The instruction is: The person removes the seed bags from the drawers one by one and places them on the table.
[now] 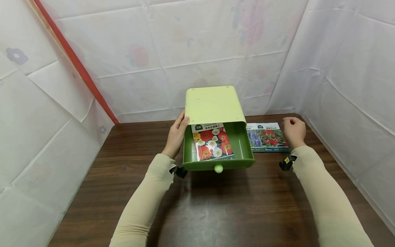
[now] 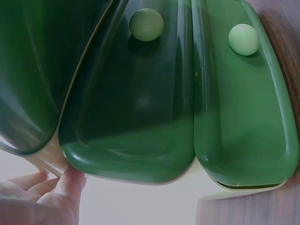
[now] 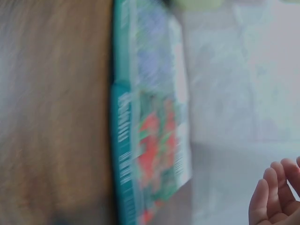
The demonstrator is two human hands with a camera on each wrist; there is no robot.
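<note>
A small light-green drawer cabinet (image 1: pixel 214 104) stands on the table, its top drawer (image 1: pixel 243 145) pulled out. Inside that drawer lies a flower seed packet (image 1: pixel 213 144) picturing red and white poppies. My left hand (image 1: pixel 177 133) grips the cabinet's left side near the front edge, and in the left wrist view its thumb (image 2: pixel 70 187) presses at the frame beside the lower drawer fronts (image 2: pixel 136 117). To the right of the cabinet, my right hand (image 1: pixel 294 132) hovers with loosely curled fingers, holding nothing. Close by it lie seed packets with red flowers (image 1: pixel 270 139) and purple flowers (image 1: pixel 254 139).
The dark wooden table (image 1: pixel 197 212) is bounded by a white patterned sheet (image 1: pixel 185 61) behind and at both sides. A red strip (image 1: pixel 77 65) runs down the left back corner. Two lower drawers with round knobs (image 2: pixel 243 40) are closed.
</note>
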